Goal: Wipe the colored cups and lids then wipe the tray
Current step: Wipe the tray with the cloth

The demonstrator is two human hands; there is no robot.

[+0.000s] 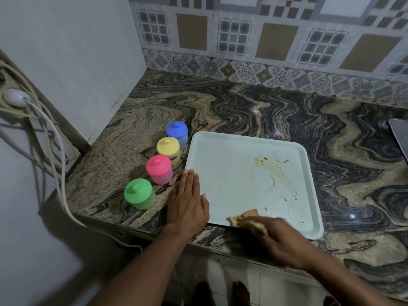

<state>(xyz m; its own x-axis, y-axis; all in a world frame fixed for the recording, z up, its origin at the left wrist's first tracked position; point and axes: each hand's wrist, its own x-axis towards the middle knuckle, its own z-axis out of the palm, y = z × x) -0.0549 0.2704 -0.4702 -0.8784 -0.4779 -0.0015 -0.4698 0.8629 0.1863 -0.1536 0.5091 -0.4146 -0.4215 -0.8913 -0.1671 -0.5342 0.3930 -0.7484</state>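
Observation:
A pale green tray (223, 164) lies on the counter with brown stains (272, 171) across its right half. My left hand (189, 202) rests flat with straight fingers on the tray's left rim. My right hand (273, 237), blurred, holds a tan cloth (247, 217) against the tray's near edge. Left of the tray stand the lidded cups in a diagonal row: blue (177, 134), yellow (169, 150), pink (159, 169) and green (139, 193).
The marble-patterned counter (265, 111) ends at a white wall on the left and a tiled backsplash behind. A dark flat object (399, 138) pokes in at the right edge. Cables and a white plug (15, 97) hang at far left. Bare feet show below the counter.

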